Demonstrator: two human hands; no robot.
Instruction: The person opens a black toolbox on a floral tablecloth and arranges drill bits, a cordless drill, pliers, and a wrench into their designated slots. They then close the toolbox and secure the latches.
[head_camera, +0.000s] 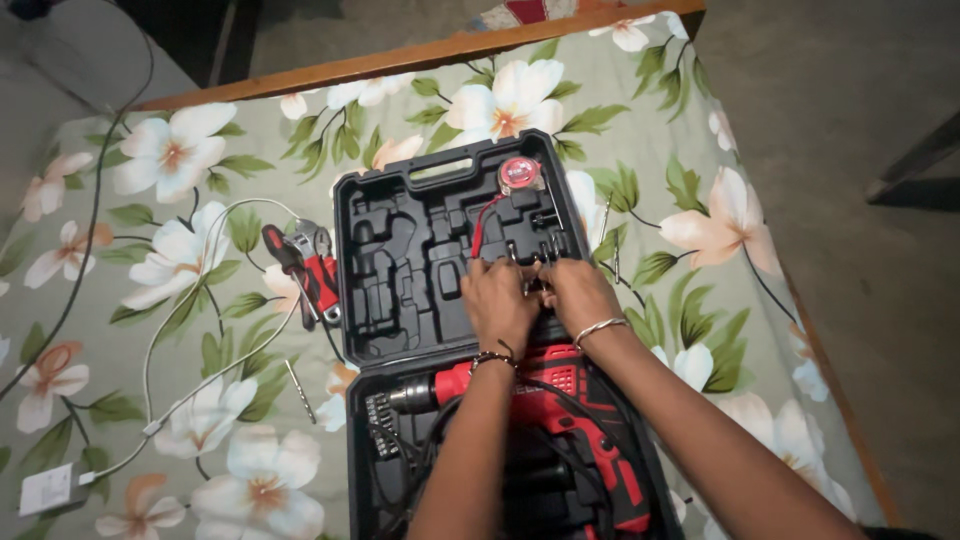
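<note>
Reaching forward with both forearms laid over the near half of the open black tool case (365, 215), I have my left hand (497, 300) and right hand (578, 292) side by side, palms down, fingers curled onto the moulded slots in the far half. Fingertips of both hands meet on something small and metallic between them; it is too small and too covered to name, and I cannot tell whether either hand actually pinches it or only presses on it. Left wrist carries a dark beaded band, right wrist a thin silver bangle. Both wrists are bent slightly down, elbows drawn in toward me. Directly under my forearms lies the red drill (560, 400), seated in the near half with its chuck pointing left and its black cable looped over it. A round red tape measure (519, 173) sits at the far edge of the case, well apart from my fingers. Left of the case, on the floral cloth (150, 300), rest red-handled pliers and a wrench (305, 262), a white cable and a loose drill bit (299, 379).
</note>
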